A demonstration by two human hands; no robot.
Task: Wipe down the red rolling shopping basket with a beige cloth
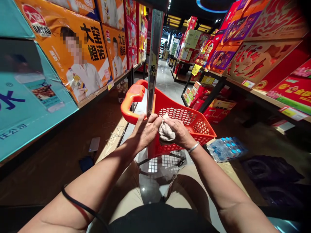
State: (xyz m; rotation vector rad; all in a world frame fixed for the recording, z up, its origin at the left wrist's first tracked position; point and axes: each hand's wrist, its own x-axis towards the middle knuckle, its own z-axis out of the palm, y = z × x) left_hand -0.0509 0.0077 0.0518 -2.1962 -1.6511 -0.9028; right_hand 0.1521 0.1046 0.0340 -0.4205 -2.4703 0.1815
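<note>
A crumpled greyish-white cloth [166,131] hangs from the fingers of my right hand [179,130], which are closed on it. My left hand [147,129] is beside it, its fingertips bent against the lower end of a dark upright metal post [153,61] and close to the cloth. Whether the left fingers hold anything is hidden. Behind both hands stands a red plastic shopping cart basket [191,118] with a perforated wall. Its thick orange-red handle [128,103] curves round to the left of the post.
Orange boxes [92,58] and a light-blue box [29,94] fill the left shelf. Gift boxes [257,64] line the right shelf. Shrink-wrapped water bottles [225,149] lie at lower right. A white device [94,144] and thin cable are at lower left.
</note>
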